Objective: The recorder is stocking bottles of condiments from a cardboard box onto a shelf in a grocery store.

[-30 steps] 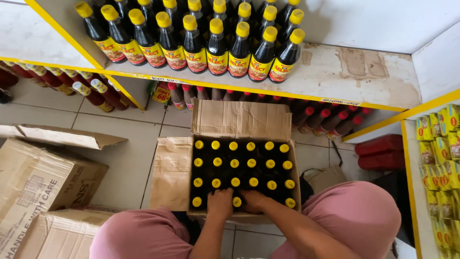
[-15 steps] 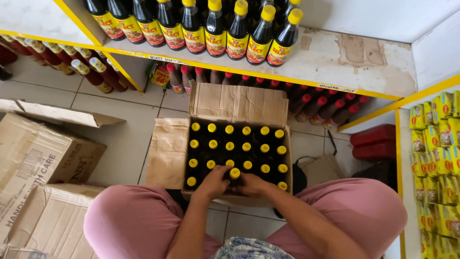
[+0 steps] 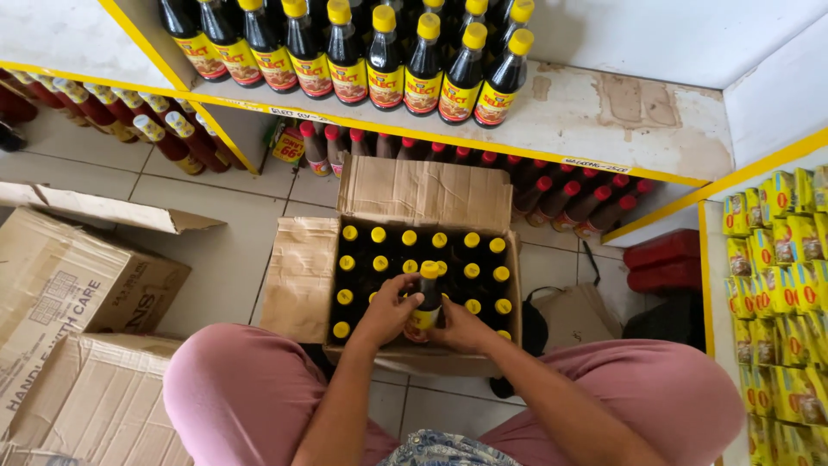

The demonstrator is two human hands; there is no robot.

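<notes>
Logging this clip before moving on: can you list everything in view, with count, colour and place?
held bottle: one, dark, yellow cap, lifted above the open box
open box: one, brown cardboard, on the floor between the knees, holds rows of yellow-capped bottles
shelf bottles: about a dozen, dark, yellow caps, on the shelf
red-capped bottles: many, lying under the shelf
side boxes: two or more, brown cardboard, floor at left
packets: many, yellow, rack at right
red crates: two, red, floor at right
left hand: grips the held bottle
right hand: grips the held bottle

shelved bottles (image 3: 385,65), closed cartons (image 3: 73,280), yellow packets (image 3: 780,259)
</notes>
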